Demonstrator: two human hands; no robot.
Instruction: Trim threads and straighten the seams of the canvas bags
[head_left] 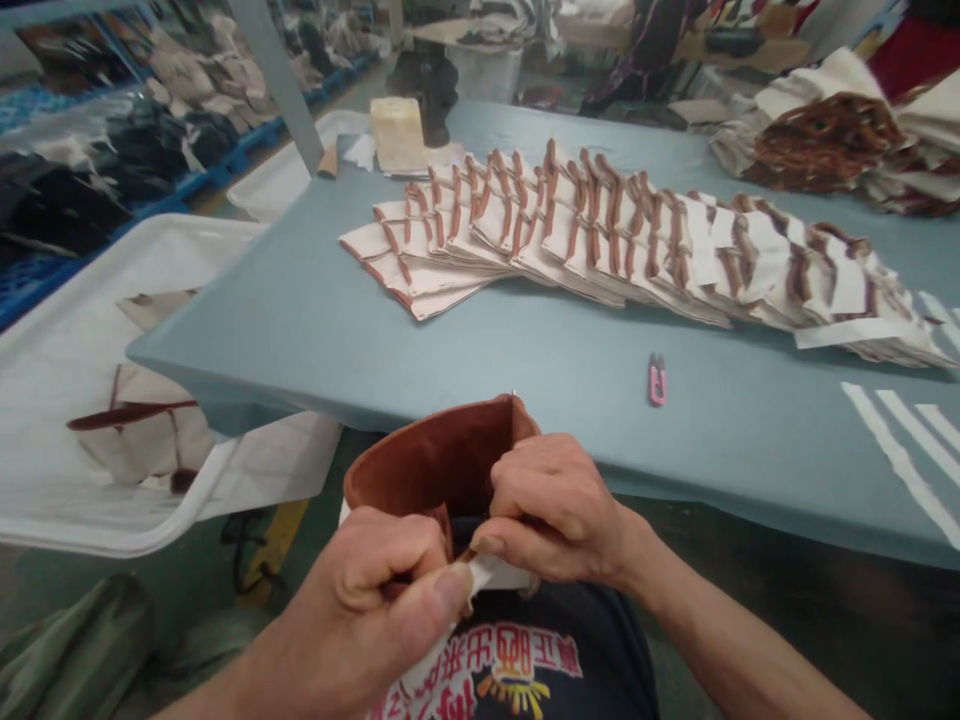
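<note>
A fabric bag [442,450], brown on the inside with some white outer cloth showing, sits at the table's near edge in front of my body. Its mouth gapes upward. My left hand [397,580] pinches the near rim between thumb and fingers. Close beside it, my right hand [551,505] is closed on the same rim, thumb toward the left thumb. A bit of white cloth shows between the two hands. What lies inside the bag is largely hidden.
A long overlapping row of cream pieces with brown edging [600,230] lies across the blue-covered table [525,350]. Pink thread snips [657,380] and white strips [900,450] lie nearer. At left, a white bin [180,510] holds similar bags [150,440]. Bundles [825,140] sit far right.
</note>
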